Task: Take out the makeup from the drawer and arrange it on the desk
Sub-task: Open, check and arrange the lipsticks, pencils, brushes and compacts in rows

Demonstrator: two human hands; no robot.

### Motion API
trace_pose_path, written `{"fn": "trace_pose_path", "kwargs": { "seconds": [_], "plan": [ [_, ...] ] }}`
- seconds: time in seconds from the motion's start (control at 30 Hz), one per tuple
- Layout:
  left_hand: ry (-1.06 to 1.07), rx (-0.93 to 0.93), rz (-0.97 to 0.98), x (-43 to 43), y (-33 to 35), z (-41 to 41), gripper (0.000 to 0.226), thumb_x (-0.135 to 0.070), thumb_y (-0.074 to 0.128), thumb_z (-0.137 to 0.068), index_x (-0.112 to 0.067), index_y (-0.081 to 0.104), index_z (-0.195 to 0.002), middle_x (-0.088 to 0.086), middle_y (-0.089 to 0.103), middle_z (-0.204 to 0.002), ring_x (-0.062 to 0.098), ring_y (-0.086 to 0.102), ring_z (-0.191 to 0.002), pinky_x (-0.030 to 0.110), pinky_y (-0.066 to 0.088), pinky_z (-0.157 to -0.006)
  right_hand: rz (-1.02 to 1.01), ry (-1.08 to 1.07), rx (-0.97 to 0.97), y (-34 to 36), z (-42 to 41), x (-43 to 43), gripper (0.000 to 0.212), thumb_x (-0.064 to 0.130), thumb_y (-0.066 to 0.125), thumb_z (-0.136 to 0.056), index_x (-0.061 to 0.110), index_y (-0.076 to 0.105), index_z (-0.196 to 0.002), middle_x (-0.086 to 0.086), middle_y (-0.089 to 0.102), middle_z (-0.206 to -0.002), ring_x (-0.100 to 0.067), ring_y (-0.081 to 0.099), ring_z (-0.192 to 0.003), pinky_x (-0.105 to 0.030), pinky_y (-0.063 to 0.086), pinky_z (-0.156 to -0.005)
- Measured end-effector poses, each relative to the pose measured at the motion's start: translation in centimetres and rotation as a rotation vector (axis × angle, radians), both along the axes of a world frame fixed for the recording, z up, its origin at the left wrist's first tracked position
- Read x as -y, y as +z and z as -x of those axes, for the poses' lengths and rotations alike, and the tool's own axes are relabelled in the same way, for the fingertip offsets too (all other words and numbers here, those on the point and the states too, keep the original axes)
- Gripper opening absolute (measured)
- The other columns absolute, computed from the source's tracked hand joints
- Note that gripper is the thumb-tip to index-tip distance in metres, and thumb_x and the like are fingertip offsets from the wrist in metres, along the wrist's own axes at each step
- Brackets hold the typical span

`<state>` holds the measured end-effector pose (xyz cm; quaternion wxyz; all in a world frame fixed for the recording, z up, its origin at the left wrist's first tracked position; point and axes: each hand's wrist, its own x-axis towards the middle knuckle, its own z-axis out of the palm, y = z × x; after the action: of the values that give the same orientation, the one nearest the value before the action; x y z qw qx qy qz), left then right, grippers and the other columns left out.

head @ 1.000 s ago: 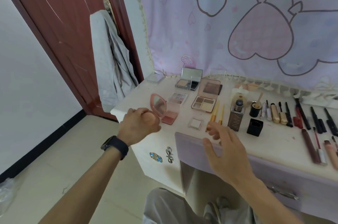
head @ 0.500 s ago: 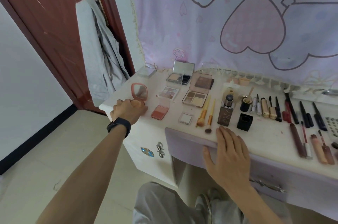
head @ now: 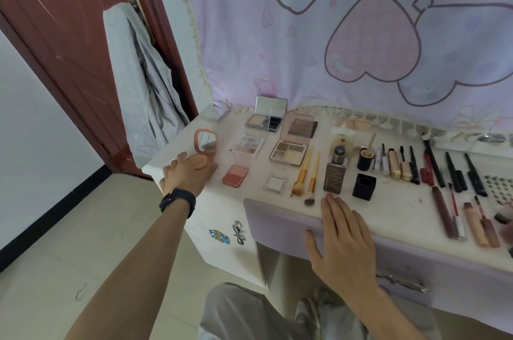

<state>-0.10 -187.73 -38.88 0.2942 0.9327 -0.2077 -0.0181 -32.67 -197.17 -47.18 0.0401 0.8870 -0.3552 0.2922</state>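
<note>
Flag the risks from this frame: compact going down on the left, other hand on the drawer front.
1. The left hand sets the open compact close to the desk corner; a nudge on release could tip it off.
2. The right hand rests by the makeup brushes, whose heads lie near the front edge; sliding the hand could sweep them off.
3. The foundation bottle stands upright just beyond the fingers and could topple.

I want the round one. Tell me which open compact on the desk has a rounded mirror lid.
The peach-pink rounded compact at the desk's left end, under the left hand. The other open compacts have rectangular lids.
</note>
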Motion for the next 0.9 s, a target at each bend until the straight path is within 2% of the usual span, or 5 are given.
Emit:
{"fn": "trace_pose_path", "kwargs": {
  "seconds": [0.27,0.47,0.6,0.8,0.9],
  "plan": [
    [-0.031,-0.077,0.022,-0.4,0.6,-0.6,0.096,-0.078,0.057,-0.073,-0.02,0.036,-0.147,0.011,0.044,-0.144,0.033,0.034,-0.135,0.052,0.033,-0.11,0.048,0.298,0.193,2.3,-1.9,-2.2,0.056,0.025,0.068,-0.084,0.006,0.058,-0.136,-0.009,0.057,-0.141,-0.025,0.051,-0.133,-0.045,0.043,-0.11],
    [-0.048,-0.027,0.069,-0.4,3.2,-3.0,0.075,-0.064,0.055,-0.087,-0.02,0.041,-0.146,0.014,0.04,-0.145,0.034,0.036,-0.135,0.05,0.036,-0.107,0.122,0.399,-0.118,3.4,-9.7,-3.3,0.066,0.036,0.049,-0.09,0.007,0.042,-0.15,-0.01,0.039,-0.157,-0.027,0.035,-0.147,-0.045,0.023,-0.12],
    [-0.102,0.04,0.005,1.5,5.4,-5.3,0.072,-0.06,0.056,-0.09,-0.019,0.04,-0.147,0.017,0.036,-0.148,0.037,0.033,-0.138,0.049,0.034,-0.111,0.092,0.354,-0.282,2.1,-11.8,-2.5,0.073,0.036,0.066,-0.082,0.004,0.049,-0.145,-0.013,0.046,-0.152,-0.03,0.042,-0.142,-0.048,0.024,-0.122],
    [-0.263,0.092,-0.182,7.5,7.5,-8.4,0.07,-0.059,0.052,-0.092,-0.018,0.042,-0.147,0.019,0.038,-0.15,0.039,0.039,-0.136,0.05,0.038,-0.11,0.185,0.383,-0.261,0.2,-12.0,-1.8,0.061,0.017,0.012,-0.099,-0.001,0.045,-0.146,-0.019,0.045,-0.152,-0.034,0.041,-0.142,-0.049,0.019,-0.121],
    [-0.337,-0.05,-0.281,11.1,7.8,-10.4,0.077,-0.067,0.052,-0.086,-0.02,0.043,-0.147,0.013,0.039,-0.153,0.034,0.044,-0.136,0.044,0.038,-0.11,0.224,0.399,-0.242,-0.2,-12.2,-1.7,0.061,0.016,0.008,-0.101,-0.002,0.043,-0.147,-0.021,0.041,-0.154,-0.035,0.039,-0.144,-0.047,0.02,-0.122]
  ]
}}
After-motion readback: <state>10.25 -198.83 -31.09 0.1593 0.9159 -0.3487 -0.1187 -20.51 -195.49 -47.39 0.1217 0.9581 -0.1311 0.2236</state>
